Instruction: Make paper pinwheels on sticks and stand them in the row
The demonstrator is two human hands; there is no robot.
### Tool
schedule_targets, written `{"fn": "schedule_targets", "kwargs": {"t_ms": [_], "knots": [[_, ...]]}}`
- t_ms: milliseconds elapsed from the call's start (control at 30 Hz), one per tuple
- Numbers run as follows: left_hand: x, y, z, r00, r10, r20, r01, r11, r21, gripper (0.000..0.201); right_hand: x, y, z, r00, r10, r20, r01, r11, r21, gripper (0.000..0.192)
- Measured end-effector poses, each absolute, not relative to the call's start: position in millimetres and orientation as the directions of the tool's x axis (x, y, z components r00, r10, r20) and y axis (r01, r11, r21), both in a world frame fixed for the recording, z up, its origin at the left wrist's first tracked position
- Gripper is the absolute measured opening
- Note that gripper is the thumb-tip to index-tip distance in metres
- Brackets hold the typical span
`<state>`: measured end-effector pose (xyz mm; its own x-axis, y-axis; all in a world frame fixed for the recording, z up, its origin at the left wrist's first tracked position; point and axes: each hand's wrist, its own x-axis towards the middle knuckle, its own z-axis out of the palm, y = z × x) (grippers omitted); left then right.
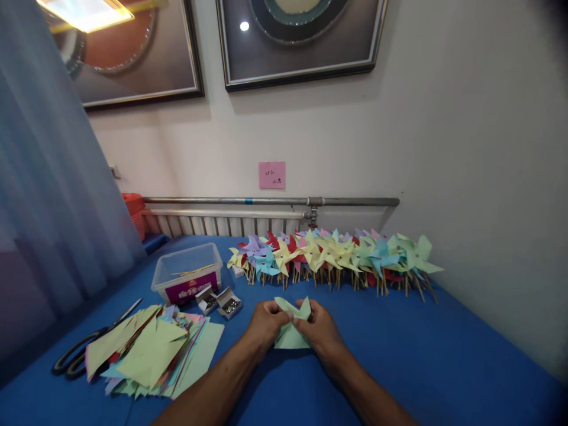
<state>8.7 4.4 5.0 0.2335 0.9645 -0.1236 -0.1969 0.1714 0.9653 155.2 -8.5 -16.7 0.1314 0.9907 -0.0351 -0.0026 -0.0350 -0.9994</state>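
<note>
Between my hands is a pale green paper pinwheel [290, 338], with two corners standing up and its lower part flat. My left hand [267, 321] grips its left side, thumb pressed toward the middle. On the right side my right hand [320, 326] pinches the same paper, its thumb close to the other thumb. The thumbs cover the centre of the paper. To the left, two small open boxes [229, 304] hold shiny metal pins. Further left lies a pile of cut coloured paper sheets [153, 352], pale green ones on top.
Finished pinwheels [328, 254] on sticks lie in a long row at the back of the blue table [399, 355]. A clear plastic tub [189, 272] with a few sticks stands at left. Black-handled scissors [95, 338] lie beside the paper pile. A blue curtain [62, 177] hangs at the left edge.
</note>
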Motion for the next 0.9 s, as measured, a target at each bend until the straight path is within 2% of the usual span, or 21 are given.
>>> {"fn": "schedule_targets", "kwargs": {"t_ms": [233, 600, 700, 767, 833, 900], "knots": [[11, 9, 1, 0.191, 0.977, -0.091, -0.097, 0.111, 0.989, 0.033, 152, -8, -20, 0.160, 0.985, -0.066, -0.157, -0.040, -0.987, 0.046], [8, 3, 8, 0.218, 0.972, -0.083, -0.189, 0.126, 0.974, 0.040, 151, -18, -7, 0.164, 0.984, -0.063, -0.317, -0.008, -0.948, 0.038], [6, 5, 10, 0.165, 0.986, 0.007, -0.115, 0.012, 0.993, 0.036, 155, -18, -5, 0.147, 0.985, -0.086, -0.381, -0.023, -0.924, 0.038], [4, 4, 12, 0.131, 0.984, 0.119, 0.007, -0.121, 0.993, 0.028, 158, -17, -4, 0.163, 0.981, -0.101, -0.405, -0.027, -0.914, 0.037], [2, 1, 14, 0.138, 0.951, 0.276, 0.163, -0.297, 0.941, 0.018, 162, -14, -3, 0.202, 0.974, -0.104, -0.415, -0.011, -0.910, 0.036], [1, -5, 15, 0.187, 0.896, 0.402, 0.322, -0.442, 0.837, 0.013, 165, -11, -4, 0.251, 0.963, -0.101, -0.425, 0.016, -0.905, 0.036]]}}
